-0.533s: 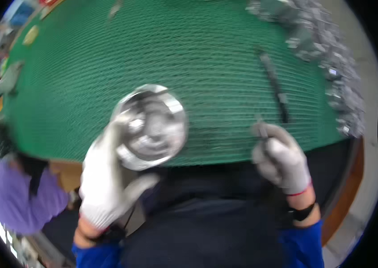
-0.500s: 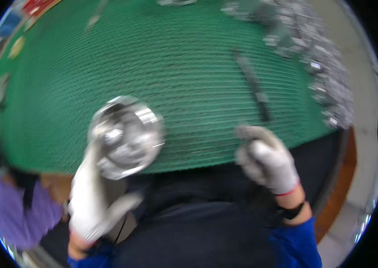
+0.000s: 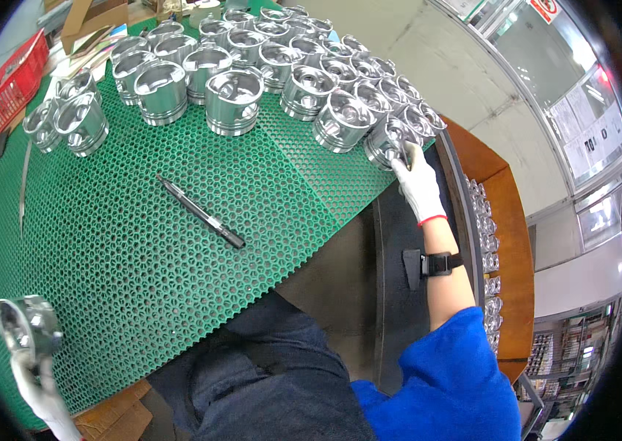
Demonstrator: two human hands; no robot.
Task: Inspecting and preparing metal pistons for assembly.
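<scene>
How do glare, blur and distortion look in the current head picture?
Head view: bright reflections streak the metal pistons; head view: the pen looks fairly crisp, the left hand softer near the rim; head view: fisheye bending curves the green mat at far left, with black corners.

Left hand blurred, its forearm cut off below

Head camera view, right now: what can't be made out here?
All in the head view:
Left hand: blurred; its fingers partly hidden by the silver cup it holds; its forearm cut off by the rim.
Right hand: fingertips obscured at another silver cup, so its grip is unclear.
Rear cups: partly hidden by those in front.
Red basket: cut off by the dark rim; contents unclear.
</scene>
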